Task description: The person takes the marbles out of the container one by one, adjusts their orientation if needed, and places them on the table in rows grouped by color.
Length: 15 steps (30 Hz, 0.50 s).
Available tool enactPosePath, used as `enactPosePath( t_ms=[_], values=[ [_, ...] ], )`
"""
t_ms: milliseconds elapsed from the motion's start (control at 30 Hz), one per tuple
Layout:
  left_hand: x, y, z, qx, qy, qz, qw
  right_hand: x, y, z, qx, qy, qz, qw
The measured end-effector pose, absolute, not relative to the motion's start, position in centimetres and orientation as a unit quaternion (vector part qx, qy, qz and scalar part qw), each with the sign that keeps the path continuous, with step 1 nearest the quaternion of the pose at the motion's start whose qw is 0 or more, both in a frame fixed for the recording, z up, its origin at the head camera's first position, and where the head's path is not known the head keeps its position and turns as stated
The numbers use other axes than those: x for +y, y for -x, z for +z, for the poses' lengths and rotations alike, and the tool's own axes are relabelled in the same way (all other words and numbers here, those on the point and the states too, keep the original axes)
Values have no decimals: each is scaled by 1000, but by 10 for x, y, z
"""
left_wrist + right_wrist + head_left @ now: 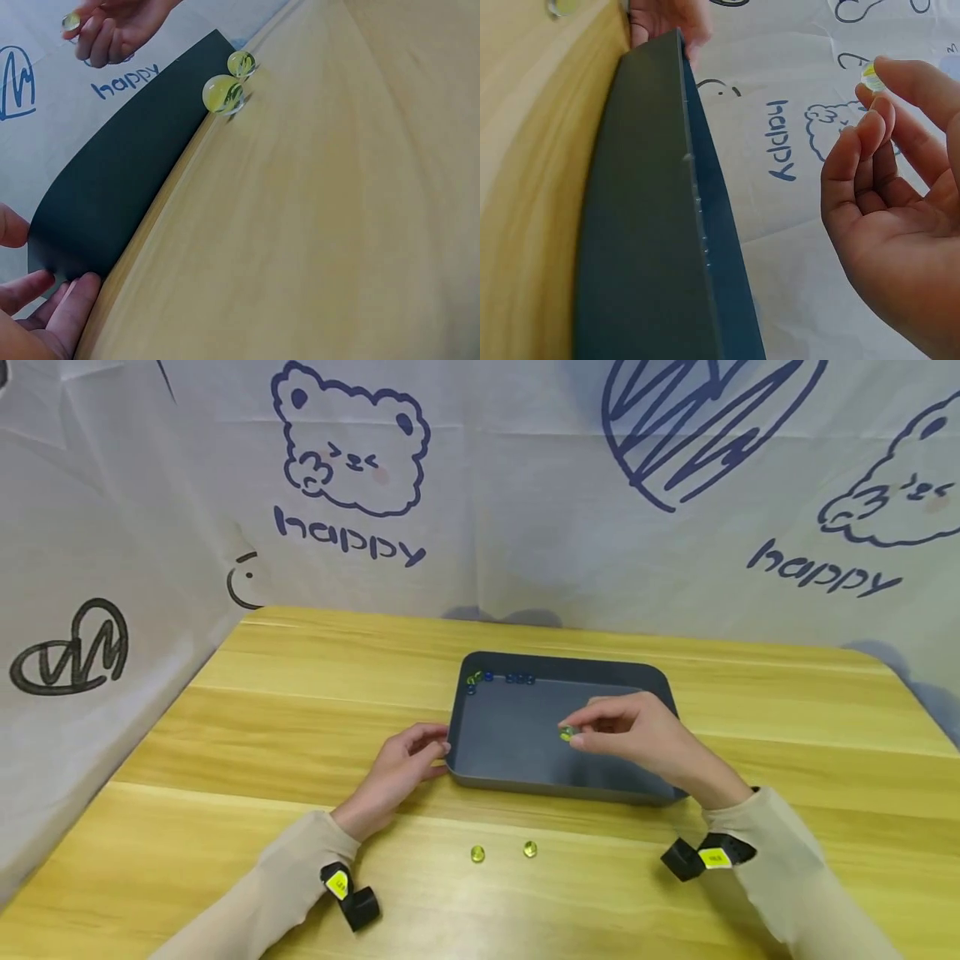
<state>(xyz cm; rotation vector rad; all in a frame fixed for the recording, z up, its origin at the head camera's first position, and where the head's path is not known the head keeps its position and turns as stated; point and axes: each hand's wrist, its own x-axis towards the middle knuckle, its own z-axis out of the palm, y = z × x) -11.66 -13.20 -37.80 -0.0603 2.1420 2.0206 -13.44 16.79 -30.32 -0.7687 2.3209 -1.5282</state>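
Note:
Between thumb and forefinger, my right hand (645,739) pinches a clear marble with yellow-green inside (567,733), held above the dark grey tray (517,727). The right wrist view shows this marble (871,78) at the fingertips, the other fingers curled loosely below. My left hand (401,768) rests at the tray's near left corner, its fingers (75,304) touching the outer wall. Along the tray's far left corner lie two yellow-green marbles (475,678) and several dark blue marbles (520,679). Two more yellow-green marbles, a left one (477,854) and a right one (530,849), lie in front of the tray.
The tray stands on a wood-grain table (300,693), with its raised rim all round. A white cloth (525,527) with drawn bears and lettering hangs behind and at the left. Black cameras sit on both wrists, over beige sleeves.

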Motion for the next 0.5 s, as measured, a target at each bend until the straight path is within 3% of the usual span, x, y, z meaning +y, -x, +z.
enactPosePath(
  t_ms=[500],
  values=[
    [-131,118,-379,731,32,674,102,189,113,-300,796,266,-530,123]
  ],
)
